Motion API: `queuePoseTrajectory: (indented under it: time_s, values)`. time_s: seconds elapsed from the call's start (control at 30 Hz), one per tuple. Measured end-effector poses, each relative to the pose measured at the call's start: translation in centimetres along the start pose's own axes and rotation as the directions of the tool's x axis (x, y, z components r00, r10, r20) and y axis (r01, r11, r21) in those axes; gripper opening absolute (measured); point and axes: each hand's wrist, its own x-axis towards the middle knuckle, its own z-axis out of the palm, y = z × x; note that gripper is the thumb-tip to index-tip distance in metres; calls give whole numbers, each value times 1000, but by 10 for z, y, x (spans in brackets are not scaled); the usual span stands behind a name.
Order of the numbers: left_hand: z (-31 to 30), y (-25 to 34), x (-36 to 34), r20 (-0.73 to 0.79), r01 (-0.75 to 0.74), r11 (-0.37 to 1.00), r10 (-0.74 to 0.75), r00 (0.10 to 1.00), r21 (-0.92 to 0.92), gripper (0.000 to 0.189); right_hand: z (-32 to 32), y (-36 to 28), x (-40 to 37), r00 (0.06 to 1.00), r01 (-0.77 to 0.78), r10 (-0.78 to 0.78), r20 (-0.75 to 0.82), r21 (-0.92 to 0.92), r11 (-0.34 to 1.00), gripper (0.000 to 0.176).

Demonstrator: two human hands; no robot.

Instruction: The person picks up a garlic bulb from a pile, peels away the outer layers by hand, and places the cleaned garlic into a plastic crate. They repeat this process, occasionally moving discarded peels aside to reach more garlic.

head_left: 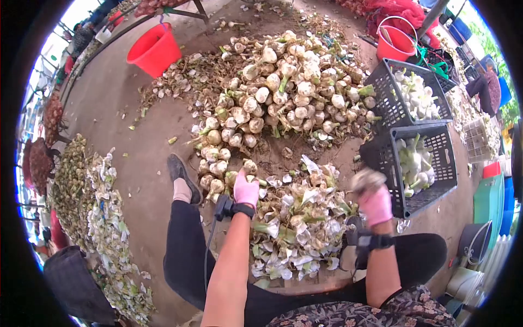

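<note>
My left hand [246,192], in a pink glove, is closed around a garlic bulb [250,167] at the near edge of the heap; a short green stalk shows beside its fingers. Farther right, my right hand [376,200], also gloved in pink, is raised beside the black crate, its fingers smeared by motion; I cannot tell whether the pale blur at its fingertips is a bulb. A large heap of untrimmed garlic bulbs [289,90] lies ahead of me. Between my legs spreads a pile of peeled skins and leaves [297,231].
Two black crates, a near one [433,193] and a far one [393,101], hold whiter bulbs at right. One red bucket [155,52] stands back left, another [396,43] back right. Discarded skins [106,207] line the left floor. A person [486,90] sits far right.
</note>
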Motion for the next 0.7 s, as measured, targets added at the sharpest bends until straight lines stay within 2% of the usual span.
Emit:
queuePoseTrajectory:
  time_s: [0.03, 0.07, 0.1, 0.13, 0.17, 0.2, 0.23, 0.27, 0.3, 0.33, 0.37, 0.4, 0.43, 0.47, 0.5, 0.53, 0.6, 0.67, 0.7]
  values:
    - [7, 2, 12, 35, 20, 983, -27, 999, 184, 59, 32, 25, -14, 894, -397, 448, 15, 488, 777, 21]
    - [14, 4, 23, 66, 30, 932, -58, 996, 361, 63, 44, 16, -16, 722, -684, 621, 305, 450, 574, 13]
    - [25, -8, 37, 89, -5, 883, -41, 995, 469, 63, 67, 3, -20, 771, -637, 539, 340, 386, 668, 17]
    - [33, -22, 47, 96, -2, 882, -49, 994, 471, 63, 85, 16, -33, 804, -517, 495, 328, -23, 855, 18]
    - [38, -34, 53, 99, -73, 830, 21, 995, 553, 61, 96, 0, -29, 765, -523, 505, 399, -71, 849, 25]
    - [42, -46, 59, 111, -142, 765, 93, 989, 628, 60, 106, 6, -33, 772, -498, 473, 425, -57, 865, 34]
    - [36, -40, 65, 158, -68, 801, -34, 987, 595, 58, 114, 14, -34, 869, -340, 317, 381, -7, 940, 36]
    - [34, -32, 68, 144, -8, 825, -89, 986, 565, 57, 118, 16, -34, 933, -167, 147, 327, 34, 985, 39]
    - [32, -26, 65, 87, 13, 867, -64, 994, 497, 57, 116, 13, -33, 932, -177, 157, 327, 31, 984, 39]
    - [29, -20, 63, 22, 27, 904, -40, 999, 426, 57, 111, 3, -25, 827, -478, 417, 377, 81, 875, 32]
    - [25, -11, 56, -34, 20, 950, -10, 999, 310, 55, 108, -3, -17, 651, -725, 621, 437, 115, 679, 26]
    - [19, -1, 46, -56, -24, 974, 38, 998, 227, 51, 107, -4, -13, 657, -722, 617, 433, 123, 681, 26]
    - [14, 6, 37, -4, 38, 990, -39, 999, -134, 49, 107, -3, -11, 688, -680, 576, 441, 114, 724, 24]
    - [8, 19, 28, 77, 115, 873, -89, 993, -473, 48, 107, -1, -13, 720, -633, 533, 445, 105, 767, 23]
    - [2, 31, 16, 133, 165, 811, -109, 985, -561, 50, 113, 3, -19, 681, -715, 549, 484, 282, 639, 24]
    - [-9, 56, -4, 168, 159, 710, -58, 984, -686, 54, 108, -16, -11, 704, -673, 494, 510, 257, 694, 30]
    - [-19, 81, -41, 367, 403, 424, -168, 915, -811, 56, 116, -20, -21, 779, -606, 410, 474, 406, 684, 38]
    - [-19, 89, -75, 365, 279, 488, 90, 927, -827, 56, 112, -34, -27, 802, -585, 400, 444, 448, 676, 38]
    - [-24, 93, -94, 397, 284, 529, 111, 911, -800, 59, 110, -38, -30, 796, -604, 450, 404, 565, 562, 35]
